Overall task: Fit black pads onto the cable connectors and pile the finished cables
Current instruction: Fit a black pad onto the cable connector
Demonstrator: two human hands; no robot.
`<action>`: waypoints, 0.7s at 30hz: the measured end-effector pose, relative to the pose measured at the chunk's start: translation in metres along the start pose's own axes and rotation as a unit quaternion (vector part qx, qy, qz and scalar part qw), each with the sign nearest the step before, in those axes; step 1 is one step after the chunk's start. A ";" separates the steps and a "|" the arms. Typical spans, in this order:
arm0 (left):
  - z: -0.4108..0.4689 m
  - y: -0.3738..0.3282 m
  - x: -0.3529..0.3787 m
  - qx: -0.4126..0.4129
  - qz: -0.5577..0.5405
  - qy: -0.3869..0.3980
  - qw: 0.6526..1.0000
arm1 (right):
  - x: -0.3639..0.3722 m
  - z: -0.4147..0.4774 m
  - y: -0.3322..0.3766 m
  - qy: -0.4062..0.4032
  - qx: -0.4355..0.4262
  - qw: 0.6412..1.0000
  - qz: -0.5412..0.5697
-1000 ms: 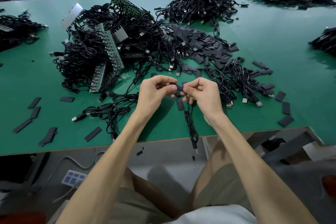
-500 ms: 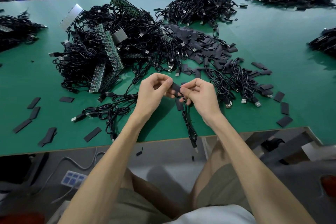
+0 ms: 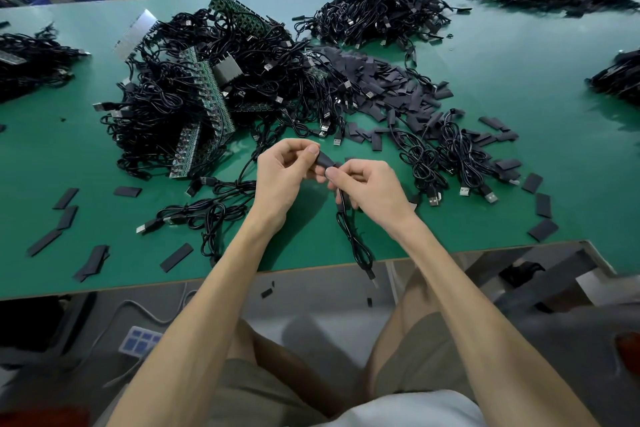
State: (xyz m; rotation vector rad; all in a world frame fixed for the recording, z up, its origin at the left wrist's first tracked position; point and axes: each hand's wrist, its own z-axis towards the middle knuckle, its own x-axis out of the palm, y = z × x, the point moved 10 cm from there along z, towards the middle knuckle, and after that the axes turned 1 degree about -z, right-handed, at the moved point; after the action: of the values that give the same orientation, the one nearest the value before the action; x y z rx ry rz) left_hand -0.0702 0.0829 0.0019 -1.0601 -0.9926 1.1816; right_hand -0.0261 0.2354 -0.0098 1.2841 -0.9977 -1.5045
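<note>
Left hand: the left hand [image 3: 280, 177] is curled, thumb and forefinger pinching one end of a black pad [image 3: 323, 160].
Right hand: the right hand [image 3: 370, 191] is curled round the cable [image 3: 353, 239], thumb tip touching the pad's other end; the connector itself is hidden under the fingers.
Where the work is: held in the air above the counter [image 3: 519, 80], near the middle of its near edge, between the two hands.
Key relation: the pad's long axis slants from far-left to near-right, straight across the gap from left thumb to right thumb, so fitting looks like a short push along that line.
Cable run: it hangs from the right hand, past the near edge, free plug [image 3: 372, 279] lowest.
Supply: loose pads [image 3: 381, 80] lie beyond the hands toward the far edge, nearer the right hand.
Finished pile: several cable heaps lie about; I cannot tell which one it is.
</note>
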 end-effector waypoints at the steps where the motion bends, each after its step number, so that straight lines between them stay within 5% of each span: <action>1: 0.000 0.000 0.000 0.000 0.000 0.003 1.000 | 0.000 -0.001 0.001 0.002 0.001 1.000 0.003; 11: -0.003 -0.006 0.014 0.026 0.030 0.054 0.998 | -0.024 -0.002 -0.009 -0.092 0.034 0.984 0.149; 21: -0.019 -0.021 0.034 0.071 0.228 0.078 0.968 | -0.035 -0.003 -0.007 -0.140 0.024 0.985 0.099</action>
State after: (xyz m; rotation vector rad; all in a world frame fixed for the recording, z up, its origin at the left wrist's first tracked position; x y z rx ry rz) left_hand -0.0435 0.1127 0.0200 -1.2840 -0.5436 1.4890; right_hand -0.0222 0.2712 -0.0075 0.9895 -1.3104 -1.5373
